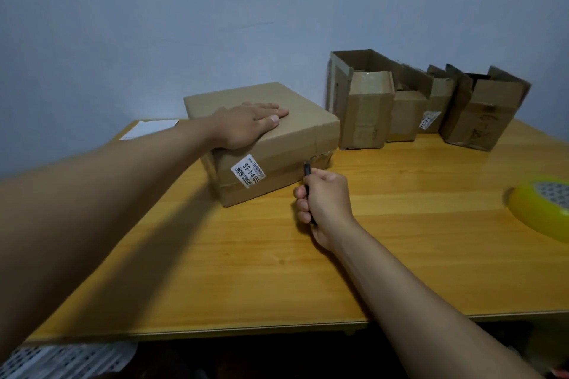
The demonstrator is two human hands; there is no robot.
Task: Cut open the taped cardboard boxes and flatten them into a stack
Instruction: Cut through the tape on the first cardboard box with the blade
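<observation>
While the fingers (301,204) of the right hand (324,198) curl tight round a slim black cutting tool (307,170), its tip meets the taped seam at the lower right corner of the closed brown cardboard box (261,144) in the middle of the frame. The left hand (246,123) lies flat on the top face of that box, fingers straight and pressing down, thumb stretched along the near edge. A white printed label (248,175) sits on the side of the box facing the camera, just left of the tool. The box stands on a yellow wooden table (400,255). In the upper right of the frame, along the pale blue wall (154,24), a row of opened brown cardboard boxes (425,101) stands upright with flaps raised, well apart from the hands. A yellow roll of tape (542,209) lies at the right edge of the frame on the table. A white sheet of paper (147,129) rests at the far left corner of the table, behind the left forearm.
</observation>
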